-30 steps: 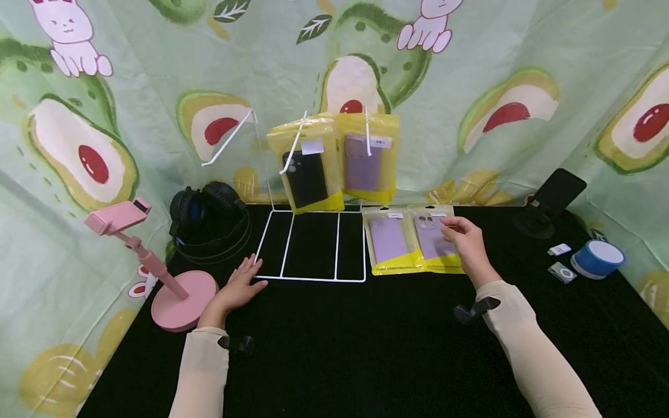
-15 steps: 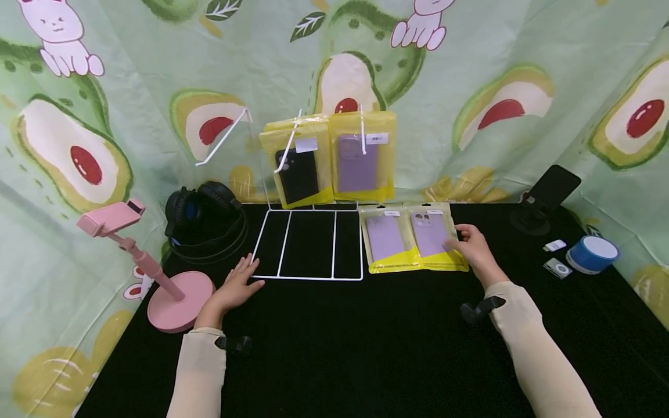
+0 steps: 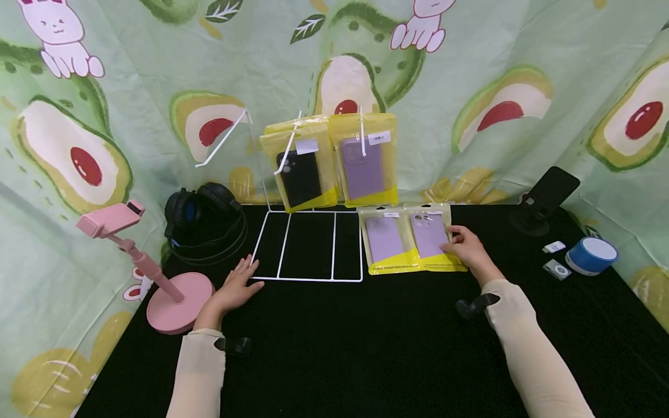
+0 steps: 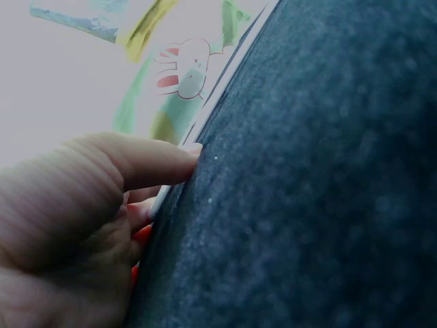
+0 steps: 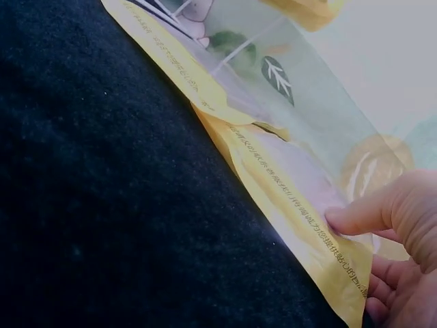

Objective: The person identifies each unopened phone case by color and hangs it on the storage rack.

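The right hand [image 3: 467,248] pinches the right edge of the purple case packet [image 3: 431,237], lying lengthwise toward the counter's back edge; the left hand [image 3: 236,286] rests flat, well apart.

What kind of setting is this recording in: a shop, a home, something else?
Probably a staged tabletop made to look like a phone-accessory stall: a white wire rack with hanging case packets, black cloth, and an avocado-print backdrop instead of walls.

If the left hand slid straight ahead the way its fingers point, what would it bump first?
Probably the white wire rack. The left hand lies flat on the black cloth, fingertips already at the rack's near left corner; the wrist view suggests they touch it.
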The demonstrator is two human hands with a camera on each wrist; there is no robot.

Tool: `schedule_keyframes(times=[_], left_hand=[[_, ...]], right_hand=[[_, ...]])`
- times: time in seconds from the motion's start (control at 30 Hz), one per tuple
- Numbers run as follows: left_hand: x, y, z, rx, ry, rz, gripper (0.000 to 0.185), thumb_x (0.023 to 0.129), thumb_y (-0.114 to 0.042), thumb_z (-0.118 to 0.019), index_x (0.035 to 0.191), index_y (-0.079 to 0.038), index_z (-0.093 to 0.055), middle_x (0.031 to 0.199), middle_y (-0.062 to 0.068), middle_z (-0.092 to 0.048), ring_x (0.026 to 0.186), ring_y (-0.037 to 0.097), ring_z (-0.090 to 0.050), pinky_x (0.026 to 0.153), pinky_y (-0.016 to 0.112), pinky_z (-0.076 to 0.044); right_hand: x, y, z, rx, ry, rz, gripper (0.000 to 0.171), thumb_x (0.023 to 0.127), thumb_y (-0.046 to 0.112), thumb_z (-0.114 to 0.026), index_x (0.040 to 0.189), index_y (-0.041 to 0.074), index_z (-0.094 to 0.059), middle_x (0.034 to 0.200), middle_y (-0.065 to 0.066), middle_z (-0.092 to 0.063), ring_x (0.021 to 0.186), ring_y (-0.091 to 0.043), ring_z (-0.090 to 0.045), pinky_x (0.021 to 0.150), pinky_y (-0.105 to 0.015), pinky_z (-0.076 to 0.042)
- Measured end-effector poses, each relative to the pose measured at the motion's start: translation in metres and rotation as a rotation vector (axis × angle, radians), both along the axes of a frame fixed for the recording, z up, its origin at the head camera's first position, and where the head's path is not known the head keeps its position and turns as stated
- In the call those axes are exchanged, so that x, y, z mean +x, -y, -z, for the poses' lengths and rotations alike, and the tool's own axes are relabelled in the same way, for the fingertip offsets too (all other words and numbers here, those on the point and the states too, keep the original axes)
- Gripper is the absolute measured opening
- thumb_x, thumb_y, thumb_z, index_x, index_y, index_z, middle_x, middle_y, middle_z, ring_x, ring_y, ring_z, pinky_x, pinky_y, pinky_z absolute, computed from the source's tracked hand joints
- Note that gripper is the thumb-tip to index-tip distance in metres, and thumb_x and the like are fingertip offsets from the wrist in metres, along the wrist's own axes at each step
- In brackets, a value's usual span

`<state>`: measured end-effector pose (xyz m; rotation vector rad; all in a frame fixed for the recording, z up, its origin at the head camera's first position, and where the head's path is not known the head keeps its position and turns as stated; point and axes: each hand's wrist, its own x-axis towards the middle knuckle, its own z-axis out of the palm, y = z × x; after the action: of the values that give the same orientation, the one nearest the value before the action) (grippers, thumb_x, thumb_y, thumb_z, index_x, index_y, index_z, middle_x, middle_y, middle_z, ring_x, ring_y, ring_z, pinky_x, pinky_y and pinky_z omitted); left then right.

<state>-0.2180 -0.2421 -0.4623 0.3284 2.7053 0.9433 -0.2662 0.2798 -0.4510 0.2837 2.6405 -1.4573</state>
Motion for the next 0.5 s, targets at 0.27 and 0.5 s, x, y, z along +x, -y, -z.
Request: schedule_keyframes(times=[0.27, 0.5], left_hand=[[-0.002, 0.0, 0.0, 0.003, -0.003, 0.005, 0.061, 0.097, -0.018, -0.049, 0.144, 0.01, -0.022, 0.152, 0.032, -0.003, 0.14, 0.046, 0.003, 0.11, 0.059, 0.004], [-0.002, 0.001, 0.003, -0.006, 0.005, -0.006, 0.061, 0.097, -0.018, -0.049, 0.145, 0.009, -0.022, 0.153, 0.03, -0.003, 0.141, 0.044, 0.004, 0.111, 0.058, 0.004]], right_hand=[[0.007, -0.001, 0.0, -0.018, -0.024, 0.081, 0.046, 0.091, 0.007, -0.054, 0.135, -0.002, -0.045, 0.098, -0.012, -0.046, 0.084, -0.021, -0.044, 0.063, -0.025, -0.039], [0.021, -0.012, -0.005, -0.173, 0.002, 0.17, 0.048, 0.093, 0.012, -0.054, 0.139, 0.005, -0.043, 0.102, -0.003, -0.044, 0.083, -0.013, -0.046, 0.064, -0.021, -0.043]])
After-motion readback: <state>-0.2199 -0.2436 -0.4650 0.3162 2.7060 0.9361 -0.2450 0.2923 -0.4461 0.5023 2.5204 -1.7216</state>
